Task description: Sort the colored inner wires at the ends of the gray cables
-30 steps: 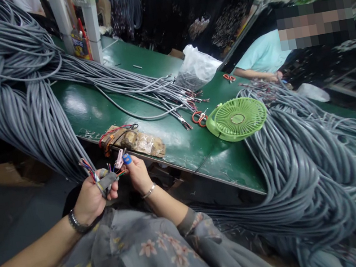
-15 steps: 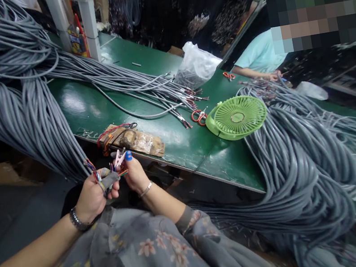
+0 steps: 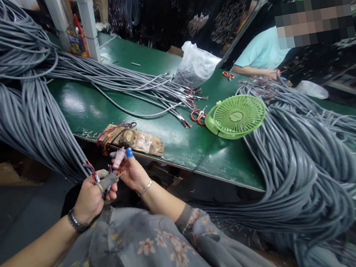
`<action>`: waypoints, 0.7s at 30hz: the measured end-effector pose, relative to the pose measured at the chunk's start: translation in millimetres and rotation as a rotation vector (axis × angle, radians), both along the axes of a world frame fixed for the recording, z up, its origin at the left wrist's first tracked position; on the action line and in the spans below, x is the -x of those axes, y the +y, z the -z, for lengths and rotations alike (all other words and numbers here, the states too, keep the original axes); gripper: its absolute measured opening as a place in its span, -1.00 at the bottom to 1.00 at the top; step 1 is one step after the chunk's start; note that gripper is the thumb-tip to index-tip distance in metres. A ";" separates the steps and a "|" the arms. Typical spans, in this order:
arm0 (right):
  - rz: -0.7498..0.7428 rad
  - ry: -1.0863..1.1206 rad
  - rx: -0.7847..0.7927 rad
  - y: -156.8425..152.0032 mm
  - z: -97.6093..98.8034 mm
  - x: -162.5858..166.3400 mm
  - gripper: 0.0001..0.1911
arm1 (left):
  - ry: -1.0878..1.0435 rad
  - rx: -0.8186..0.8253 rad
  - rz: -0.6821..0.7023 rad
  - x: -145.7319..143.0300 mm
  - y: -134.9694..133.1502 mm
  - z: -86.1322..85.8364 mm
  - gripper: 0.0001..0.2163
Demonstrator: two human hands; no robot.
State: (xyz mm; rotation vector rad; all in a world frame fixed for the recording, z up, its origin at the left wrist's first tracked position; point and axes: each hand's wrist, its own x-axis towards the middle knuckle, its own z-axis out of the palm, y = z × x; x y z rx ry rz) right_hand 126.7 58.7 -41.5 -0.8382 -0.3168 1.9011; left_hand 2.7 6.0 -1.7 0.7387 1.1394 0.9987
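Observation:
My left hand [image 3: 91,194] is closed around the end of a grey cable, with coloured wires [image 3: 91,170] fanning out above the fist. Thin orange and green wire ends [image 3: 120,174] poke out on the side facing my other hand. A grey wrapping [image 3: 107,181] shows at the left fingertips; cannot tell whether it is cable jacket or a finger cover. Close beside it, my right hand [image 3: 135,175] grips a pale pink clip [image 3: 119,158], blurred, near the wire ends. One right fingertip wears a blue cover [image 3: 129,152].
A tape-wrapped wooden block [image 3: 138,141] lies at the edge of the green table [image 3: 143,89]. Beyond are orange-handled scissors [image 3: 198,116], a green fan [image 3: 238,116] and a plastic bag [image 3: 195,64]. Grey cable bundles [image 3: 23,104] hang left and right [image 3: 293,169]. A co-worker [image 3: 258,54] handles cables opposite.
The pink clip has turned in my right hand: its two spread arms showed before, and now it looks like one blurred shape. My left hand has shifted slightly left and down.

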 end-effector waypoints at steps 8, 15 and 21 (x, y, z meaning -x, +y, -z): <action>-0.065 -0.001 -0.006 0.7 -9.0 -9.1 -0.59 | -0.010 0.033 -0.028 1.7 -8.3 -7.6 -0.61; 0.143 -0.254 -0.179 -1.5 3.3 -3.2 -0.60 | -0.075 0.008 -0.002 1.5 2.0 -9.8 -0.61; 0.148 -0.285 -0.180 -0.3 7.3 -1.4 -0.49 | -0.115 0.007 0.076 0.4 10.6 -6.8 -0.63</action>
